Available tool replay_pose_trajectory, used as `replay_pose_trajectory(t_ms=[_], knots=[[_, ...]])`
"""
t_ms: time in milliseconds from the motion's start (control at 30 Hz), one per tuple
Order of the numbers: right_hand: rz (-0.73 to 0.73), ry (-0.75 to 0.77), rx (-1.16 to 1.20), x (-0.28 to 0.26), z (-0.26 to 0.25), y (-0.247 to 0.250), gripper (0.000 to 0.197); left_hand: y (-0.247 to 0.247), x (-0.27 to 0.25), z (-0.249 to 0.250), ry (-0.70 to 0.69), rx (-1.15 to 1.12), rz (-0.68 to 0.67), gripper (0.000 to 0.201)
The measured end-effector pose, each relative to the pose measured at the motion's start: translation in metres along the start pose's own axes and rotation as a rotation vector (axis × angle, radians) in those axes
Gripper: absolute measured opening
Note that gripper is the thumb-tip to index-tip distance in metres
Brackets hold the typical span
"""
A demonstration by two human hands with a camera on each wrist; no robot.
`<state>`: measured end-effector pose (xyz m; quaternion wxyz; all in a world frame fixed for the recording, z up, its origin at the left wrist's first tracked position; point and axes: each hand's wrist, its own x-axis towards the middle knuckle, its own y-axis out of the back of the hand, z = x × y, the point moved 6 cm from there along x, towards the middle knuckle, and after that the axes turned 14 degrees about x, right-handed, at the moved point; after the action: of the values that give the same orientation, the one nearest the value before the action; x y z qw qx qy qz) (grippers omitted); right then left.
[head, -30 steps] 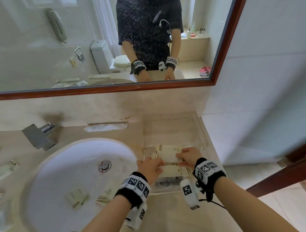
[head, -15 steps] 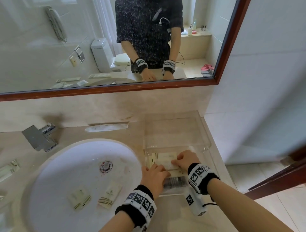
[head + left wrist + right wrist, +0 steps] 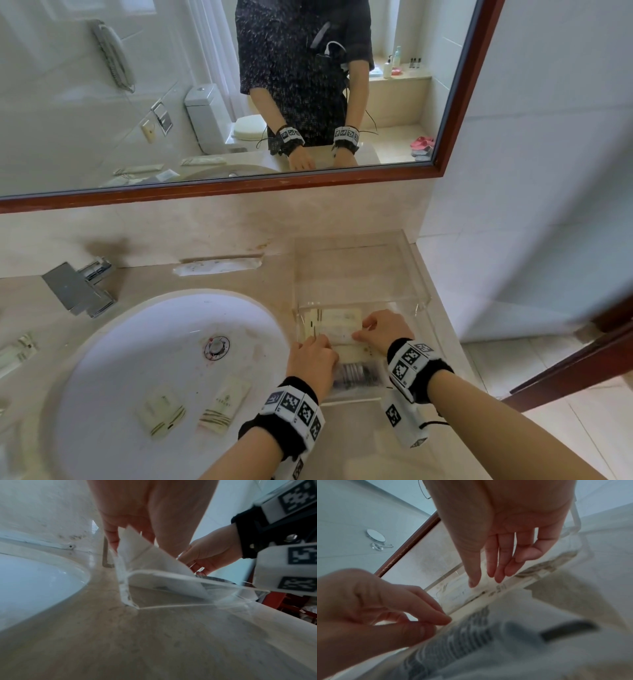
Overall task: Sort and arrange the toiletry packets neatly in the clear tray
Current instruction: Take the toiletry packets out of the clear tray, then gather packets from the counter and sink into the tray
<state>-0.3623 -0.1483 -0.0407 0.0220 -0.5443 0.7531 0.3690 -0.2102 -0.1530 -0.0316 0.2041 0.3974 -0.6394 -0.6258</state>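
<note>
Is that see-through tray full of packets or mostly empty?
Mostly empty. The clear tray holds a few toiletry packets only at its near end, under both hands; its far half shows bare bottom.

Clear tray (image 3: 416, 301): glossy transparent plastic. Packets (image 3: 340, 329): matt cream paper. Sink (image 3: 120, 359): glossy white ceramic. Faucet (image 3: 78, 291): brushed metal.

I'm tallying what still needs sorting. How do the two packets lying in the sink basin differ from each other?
The left packet looks squarish, while the right packet is longer and narrower. The left packet lies farther from the clear tray; the right packet lies nearer it. Their long sides tilt in different directions. Both are pale with dark stripes at the near end, lie flat in the sink, and neither hand touches them.
</note>
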Motion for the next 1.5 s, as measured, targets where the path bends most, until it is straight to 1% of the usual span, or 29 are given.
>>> replay_pose_trajectory(t_ms=[67, 200, 267, 333, 400, 467, 567, 633, 700, 767, 833, 867, 900, 933, 1000, 1033, 1133, 1200, 1233, 1300, 1333, 1400, 1433, 1466, 1500], knots=[[0.004, 0.006, -0.009, 0.001, -0.001, -0.001, 0.037, -0.004, -0.004, 0.005, -0.037, 0.03, -0.005, 0.028], [-0.009, 0.043, -0.031, 0.0, -0.004, -0.006, 0.03, -0.008, -0.013, 0.01, -0.081, 0.051, -0.03, 0.037], [-0.017, 0.053, -0.028, 0.0, -0.005, -0.009, 0.028, -0.003, -0.013, 0.007, -0.066, 0.033, -0.009, 0.037], [-0.012, 0.05, -0.046, 0.001, -0.005, -0.01, 0.029, 0.006, -0.012, 0.002, -0.021, -0.002, 0.049, 0.037], [0.023, 0.039, -0.05, 0.002, -0.004, -0.008, 0.034, 0.011, -0.01, -0.003, 0.019, -0.024, 0.083, 0.042], [0.04, 0.034, -0.015, 0.001, -0.005, -0.008, 0.04, 0.009, -0.004, -0.009, 0.028, -0.017, 0.021, 0.048], [-0.012, 0.055, 0.009, 0.0, -0.009, -0.014, 0.041, -0.001, 0.005, -0.015, 0.012, 0.004, -0.139, 0.05], [-0.052, 0.068, -0.016, -0.001, -0.01, -0.019, 0.041, -0.005, 0.006, -0.016, 0.002, 0.02, -0.181, 0.05], [-0.024, 0.088, -0.008, -0.001, -0.009, -0.017, 0.041, -0.006, 0.007, -0.015, 0.016, 0.023, -0.191, 0.049], [0.064, 0.163, 0.014, -0.003, -0.011, -0.011, 0.036, -0.005, 0.007, -0.014, 0.036, 0.009, -0.216, 0.049], [0.122, 0.309, -0.068, -0.009, -0.021, -0.008, 0.031, -0.004, 0.008, -0.013, 0.042, 0.007, -0.239, 0.049], [0.108, 0.393, -0.133, -0.012, -0.026, -0.011, 0.031, -0.004, 0.008, -0.012, 0.041, 0.011, -0.245, 0.05], [0.056, 0.453, -0.2, -0.015, -0.03, -0.016, 0.034, -0.004, 0.008, -0.012, 0.04, 0.012, -0.246, 0.05], [-0.029, 0.477, -0.274, -0.017, -0.031, -0.024, 0.038, -0.004, 0.007, -0.012, 0.041, 0.009, -0.244, 0.05], [-0.198, 0.441, -0.425, -0.022, -0.026, -0.039, 0.045, -0.006, 0.006, -0.012, 0.044, 0.014, -0.238, 0.05], [-0.249, 0.412, -0.474, -0.025, -0.024, -0.044, 0.049, -0.007, 0.005, -0.013, 0.044, 0.023, -0.235, 0.05], [-0.325, 0.356, -0.551, -0.033, -0.022, -0.05, 0.053, -0.01, 0.0, -0.014, 0.038, 0.045, -0.225, 0.051], [-0.35, 0.318, -0.608, -0.038, -0.023, -0.05, 0.052, -0.009, -0.007, -0.018, 0.045, 0.043, -0.198, 0.052], [-0.336, 0.312, -0.619, -0.04, -0.025, -0.05, 0.051, -0.007, -0.013, -0.021, 0.059, 0.027, -0.165, 0.052], [-0.246, 0.348, -0.574, -0.045, -0.037, -0.05, 0.047, -0.003, -0.029, -0.034, 0.113, -0.052, -0.073, 0.052], [-0.178, 0.397, -0.523, -0.048, -0.045, -0.052, 0.044, -0.003, -0.039, -0.043, 0.154, -0.096, -0.023, 0.053], [-0.055, 0.544, -0.406, -0.058, -0.066, -0.065, 0.039, -0.005, -0.064, -0.066, 0.25, -0.181, 0.064, 0.068], [-0.024, 0.626, -0.349, -0.065, -0.078, -0.074, 0.036, -0.01, -0.077, -0.079, 0.304, -0.207, 0.08, 0.072], [-0.017, 0.696, -0.301, -0.073, -0.09, -0.085, 0.034, -0.017, -0.089, -0.093, 0.359, -0.222, 0.072, 0.064], [-0.026, 0.75, -0.266, -0.08, -0.101, -0.097, 0.031, -0.026, -0.102, -0.109, 0.413, -0.236, 0.049, 0.052]])
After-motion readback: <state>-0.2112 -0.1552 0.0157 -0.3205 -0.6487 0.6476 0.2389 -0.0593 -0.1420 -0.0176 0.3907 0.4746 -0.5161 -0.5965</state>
